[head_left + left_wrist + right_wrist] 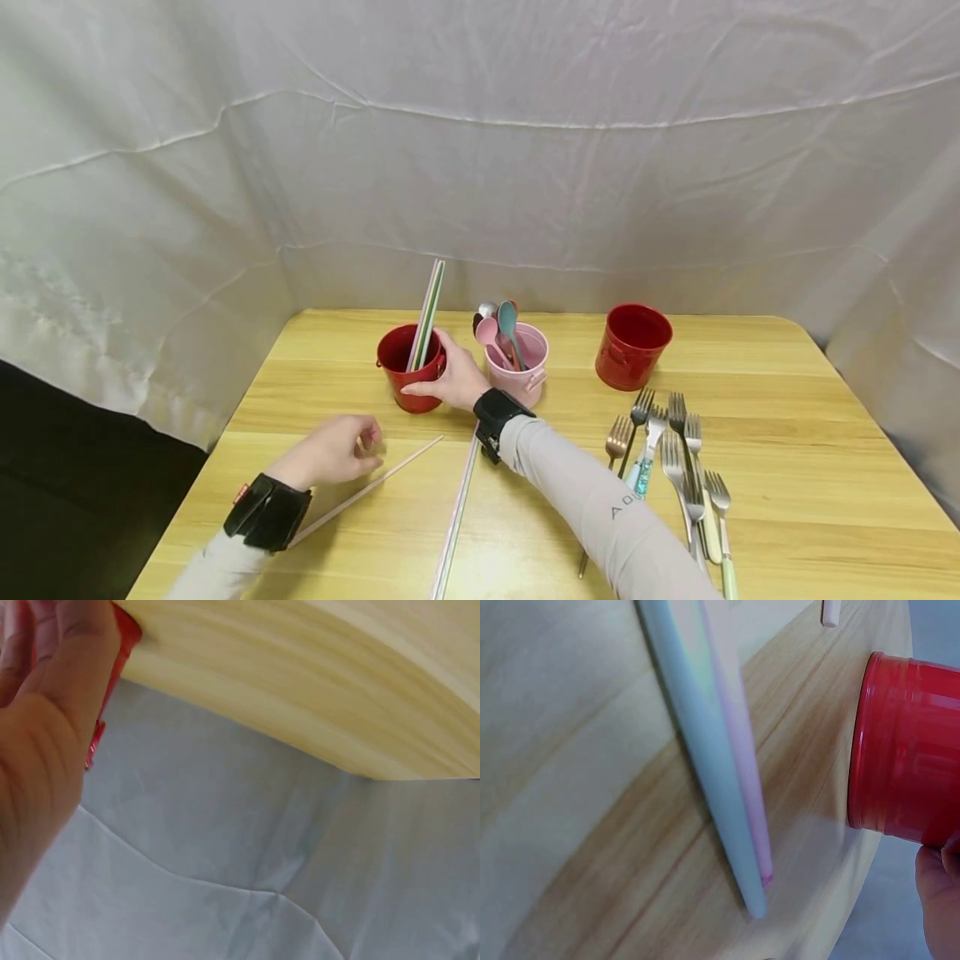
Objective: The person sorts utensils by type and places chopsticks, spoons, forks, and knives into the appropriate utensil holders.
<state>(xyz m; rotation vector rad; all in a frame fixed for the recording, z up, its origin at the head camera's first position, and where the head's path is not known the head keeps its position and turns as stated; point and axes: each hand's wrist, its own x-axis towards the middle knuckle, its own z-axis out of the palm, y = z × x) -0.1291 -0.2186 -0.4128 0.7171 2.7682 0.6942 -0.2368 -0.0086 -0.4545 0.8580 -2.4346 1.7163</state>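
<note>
My right hand (453, 375) grips the near right side of a small red bucket (408, 398), thumb across its front and fingers behind it. Several pale chopsticks (426, 321), pink, white and green, lean upright inside the bucket. My left hand (337, 450) hovers in front of it, fingers loosely curled and holding nothing. Beside the left hand, one pale pink chopstick (375, 483) lies slantwise on the table. A pale blue chopstick (705, 757) and a pink chopstick (742, 750) lie side by side on the wood, passing below my right wrist.
Right of my right hand stands a pink bucket (534, 342) with several spoons (507, 321). Another red bucket (628, 358) is farther right. Several forks (675, 467) lie spread in front of it, partly behind my right sleeve. Grey cloth (562, 183) hangs behind the table.
</note>
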